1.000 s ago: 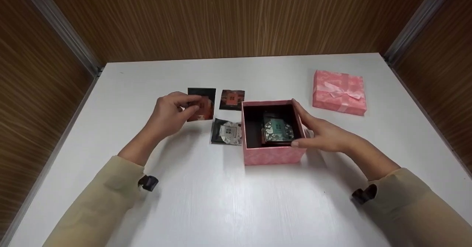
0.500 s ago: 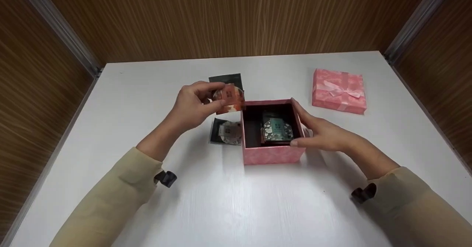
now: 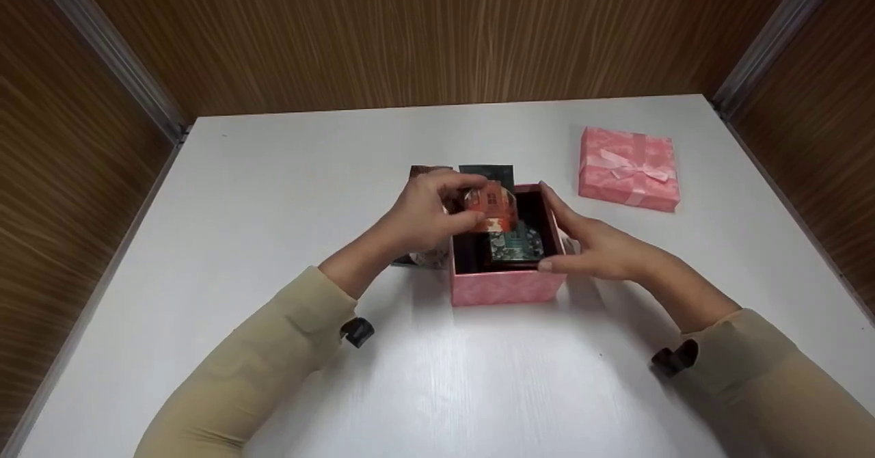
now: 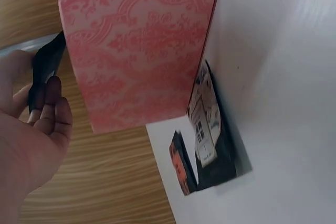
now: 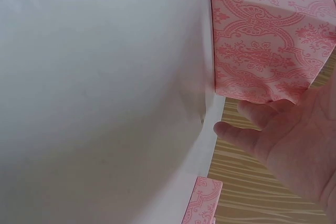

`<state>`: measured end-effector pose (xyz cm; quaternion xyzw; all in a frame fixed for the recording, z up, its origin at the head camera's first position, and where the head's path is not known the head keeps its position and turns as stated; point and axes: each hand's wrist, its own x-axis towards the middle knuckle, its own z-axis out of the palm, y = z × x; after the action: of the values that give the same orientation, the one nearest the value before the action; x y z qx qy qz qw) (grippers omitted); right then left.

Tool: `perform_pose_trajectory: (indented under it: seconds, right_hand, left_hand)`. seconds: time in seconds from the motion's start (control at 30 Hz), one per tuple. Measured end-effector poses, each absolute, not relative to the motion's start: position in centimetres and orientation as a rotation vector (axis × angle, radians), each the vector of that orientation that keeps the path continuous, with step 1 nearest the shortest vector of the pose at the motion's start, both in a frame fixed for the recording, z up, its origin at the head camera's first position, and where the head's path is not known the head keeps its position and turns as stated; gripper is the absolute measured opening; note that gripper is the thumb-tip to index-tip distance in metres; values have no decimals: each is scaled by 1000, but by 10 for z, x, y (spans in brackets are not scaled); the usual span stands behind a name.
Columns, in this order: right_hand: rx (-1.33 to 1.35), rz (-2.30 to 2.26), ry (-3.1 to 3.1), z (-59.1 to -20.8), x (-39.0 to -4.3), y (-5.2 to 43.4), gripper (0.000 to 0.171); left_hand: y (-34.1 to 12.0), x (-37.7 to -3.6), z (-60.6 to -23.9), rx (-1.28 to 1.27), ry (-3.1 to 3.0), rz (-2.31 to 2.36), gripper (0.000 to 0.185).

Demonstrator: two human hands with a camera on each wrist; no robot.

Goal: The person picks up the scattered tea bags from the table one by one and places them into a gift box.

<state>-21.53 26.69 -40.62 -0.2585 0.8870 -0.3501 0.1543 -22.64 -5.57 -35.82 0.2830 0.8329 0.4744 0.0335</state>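
My left hand (image 3: 432, 213) pinches an orange and dark sachet (image 3: 493, 205) by its left side, over the opening of a pink patterned box (image 3: 506, 288). In the left wrist view, that sachet (image 4: 46, 66) appears edge-on between thumb and fingers beside the box. My right hand (image 3: 601, 246) holds the box at its right side, thumb at the front corner and a finger at the back corner. Inside the box lies a green floral sachet (image 3: 516, 245) on top of others, partly covered by the held one.
Left of the box lie a white-and-black sachet (image 4: 210, 129) and a small red-and-black sachet (image 4: 182, 163), both partly hidden by my left hand in the head view. A pink lid (image 3: 629, 169) with a ribbon bow rests at the back right of the white table (image 3: 437, 376).
My left hand has picked the orange sachet up from the table and carried it right, over the box. The right hand stays in place on the box.
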Motion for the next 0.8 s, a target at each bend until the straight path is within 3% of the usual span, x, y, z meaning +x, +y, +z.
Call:
perform_pose_trajectory:
  seconds: [0.8]
  right_hand:
    - [-760, -1001, 2538, -406, -215, 268, 115]
  left_hand:
    - [-17, -230, -377, 1065, 2643, 992, 54]
